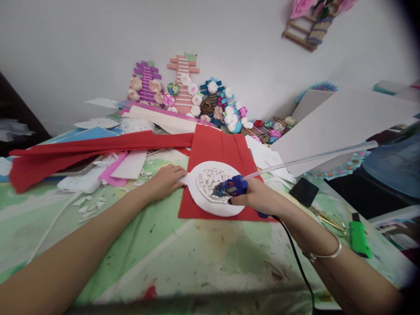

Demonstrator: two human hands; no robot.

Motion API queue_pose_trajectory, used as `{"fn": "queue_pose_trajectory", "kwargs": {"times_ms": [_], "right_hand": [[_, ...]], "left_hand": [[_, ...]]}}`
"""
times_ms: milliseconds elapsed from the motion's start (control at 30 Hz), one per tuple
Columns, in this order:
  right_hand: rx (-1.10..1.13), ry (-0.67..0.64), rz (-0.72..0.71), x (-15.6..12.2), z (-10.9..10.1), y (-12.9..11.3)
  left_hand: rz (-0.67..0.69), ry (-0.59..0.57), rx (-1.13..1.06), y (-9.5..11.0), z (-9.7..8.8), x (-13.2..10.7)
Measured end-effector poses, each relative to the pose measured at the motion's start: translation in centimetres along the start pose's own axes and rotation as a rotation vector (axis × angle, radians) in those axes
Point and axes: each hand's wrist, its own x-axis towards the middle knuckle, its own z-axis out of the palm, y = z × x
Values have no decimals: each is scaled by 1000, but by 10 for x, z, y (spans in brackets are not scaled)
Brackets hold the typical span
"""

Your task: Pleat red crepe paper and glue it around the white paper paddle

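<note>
My right hand is closed around a blue glue gun. A long translucent glue stick sticks out of its back, and a black cord hangs below. The gun's nozzle points down at a white round board, whose raised inner ring is covered with small white broken pieces. My left hand grips the board's left edge, where a narrow white part shows between finger and thumb. Under the board lies a red cloth. The nozzle tip is hard to make out.
Behind stand decorated stick crafts with paper flowers. Folded red fabric and loose white chips lie left. At right are a black phone-like object, gold-handled scissors, a green cutter-like tool and large white sheets.
</note>
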Motion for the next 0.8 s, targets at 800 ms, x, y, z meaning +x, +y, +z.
{"fn": "queue_pose_trajectory", "kwargs": {"times_ms": [800], "right_hand": [[-208,130,78,100,1,-8]], "left_hand": [[-10,28,2,0,2,0]]}}
